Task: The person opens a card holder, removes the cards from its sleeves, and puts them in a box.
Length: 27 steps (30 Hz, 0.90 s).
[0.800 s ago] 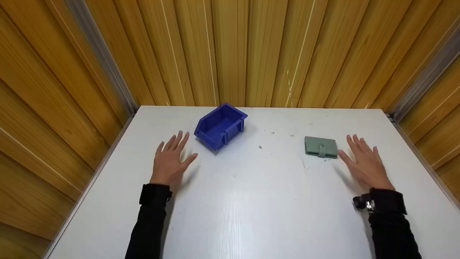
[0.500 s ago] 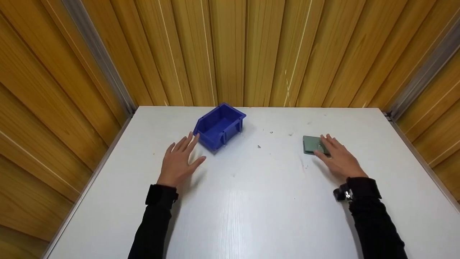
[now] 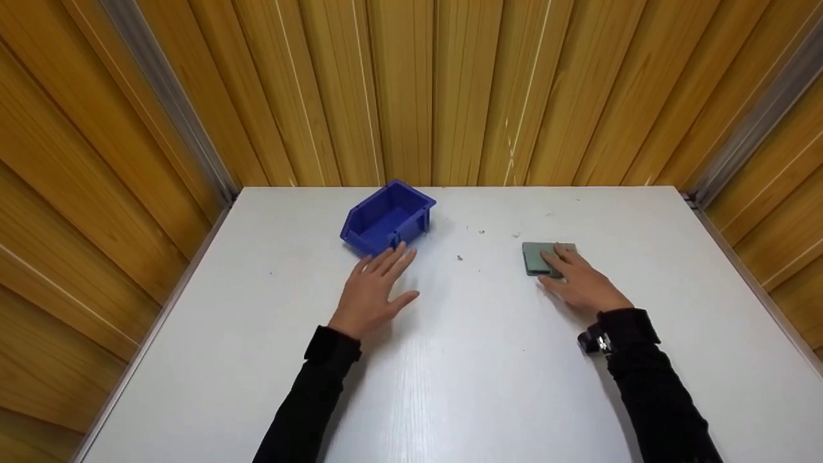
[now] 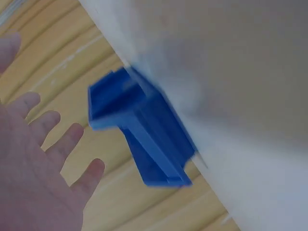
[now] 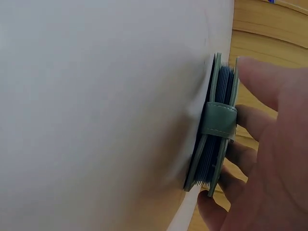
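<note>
A small green card holder (image 3: 535, 258) with a snap strap lies on the right part of the table. My right hand (image 3: 585, 286) is over it, fingers spread across its top cover. In the right wrist view, the stacked sleeves of the card holder (image 5: 220, 120) show edge-on behind the strap, with the thumb tip at one corner of the cover. To the left stands a blue plastic storage bin (image 3: 389, 218), its inside bare. My left hand (image 3: 370, 299) hovers before it with fingers spread and holds nothing; its fingertips overlap the bin's near edge in the head view.
The white table (image 3: 450, 386) bears small dark marks between the bin and the card holder. Wood-look panels (image 3: 411, 90) wall in its back and both sides, with metal posts (image 3: 173, 96) at the corners.
My right hand has moved left from beside the card holder onto its cover. The left hand has moved right, toward the near side of the bin. The head view has shifted slightly.
</note>
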Each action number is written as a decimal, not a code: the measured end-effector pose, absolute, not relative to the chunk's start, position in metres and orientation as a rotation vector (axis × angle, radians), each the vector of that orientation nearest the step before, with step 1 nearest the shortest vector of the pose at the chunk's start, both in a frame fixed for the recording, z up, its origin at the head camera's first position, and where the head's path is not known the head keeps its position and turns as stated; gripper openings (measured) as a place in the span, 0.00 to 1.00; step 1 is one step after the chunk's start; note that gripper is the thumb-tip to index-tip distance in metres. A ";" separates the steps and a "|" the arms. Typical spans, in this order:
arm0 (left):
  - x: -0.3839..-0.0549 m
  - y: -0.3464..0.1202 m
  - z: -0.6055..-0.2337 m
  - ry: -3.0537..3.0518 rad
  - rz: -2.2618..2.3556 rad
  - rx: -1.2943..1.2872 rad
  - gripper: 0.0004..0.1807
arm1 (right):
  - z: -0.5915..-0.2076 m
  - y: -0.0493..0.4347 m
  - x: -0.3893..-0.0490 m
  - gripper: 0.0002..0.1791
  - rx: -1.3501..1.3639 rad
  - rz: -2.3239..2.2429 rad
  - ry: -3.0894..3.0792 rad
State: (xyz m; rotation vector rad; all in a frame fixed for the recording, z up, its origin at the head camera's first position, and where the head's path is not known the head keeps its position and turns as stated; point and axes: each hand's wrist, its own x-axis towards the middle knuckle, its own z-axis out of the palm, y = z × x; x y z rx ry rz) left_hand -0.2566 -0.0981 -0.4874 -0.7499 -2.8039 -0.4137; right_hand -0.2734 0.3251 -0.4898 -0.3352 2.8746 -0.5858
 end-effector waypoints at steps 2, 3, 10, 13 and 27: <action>-0.257 -0.088 -0.489 -2.782 -0.411 -0.793 0.40 | -0.489 0.315 -0.272 0.40 -0.363 -0.620 2.851; -0.257 -0.084 -0.490 -2.770 -0.411 -0.814 0.40 | -0.489 0.309 -0.272 0.40 -0.378 -0.633 2.844; -0.260 -0.053 -0.494 -2.791 -0.361 -0.889 0.37 | -0.489 0.278 -0.272 0.38 -0.406 -0.700 2.782; -0.262 -0.044 -0.495 -2.834 -0.355 -0.903 0.37 | -0.489 0.263 -0.269 0.37 -0.436 -0.690 2.769; -0.270 -0.006 -0.496 -3.017 -0.326 -0.776 0.28 | -0.491 0.212 -0.253 0.36 -0.704 -0.723 2.661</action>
